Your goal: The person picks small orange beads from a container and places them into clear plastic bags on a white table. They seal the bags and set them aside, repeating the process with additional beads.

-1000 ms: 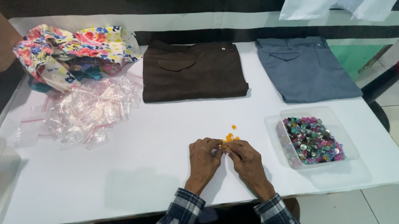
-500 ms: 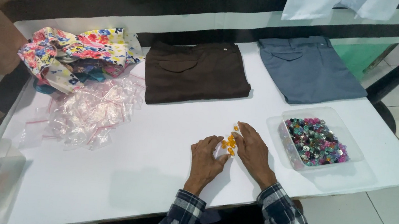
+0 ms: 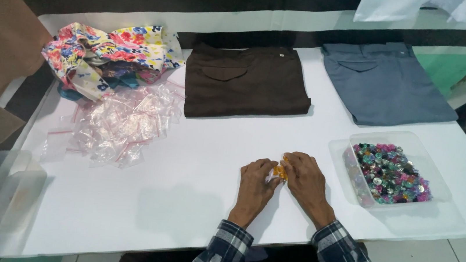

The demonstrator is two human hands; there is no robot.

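Head view: The left hand (image 3: 256, 180) and the right hand (image 3: 305, 177) are resting side by side on the white table (image 3: 178, 201), near its front edge, with their fingertips meeting. Between the fingertips, a small cluster of orange pieces (image 3: 281, 170) is showing, apparently inside a little clear bag. Both hands are pinching this item, fingers closed together on it. The item is appearing as a compact orange patch, partly hidden by the fingers; its shape is too covered to tell a long axis or which way it is pointing. It is sitting just above the tabletop, roughly in the middle of the table's width.

Just to the right of the right hand, a clear plastic tray (image 3: 355, 189) is holding many small multicoloured gems. To the far left, a loose pile of clear small bags (image 3: 122, 127) is lying on the table, with a floral cloth (image 3: 107, 55) behind it. A folded brown garment (image 3: 244, 82) and a folded grey garment (image 3: 384, 84) are lying flat along the far edge, well apart from the hands. Plaid sleeves (image 3: 341, 260) are covering both forearms.
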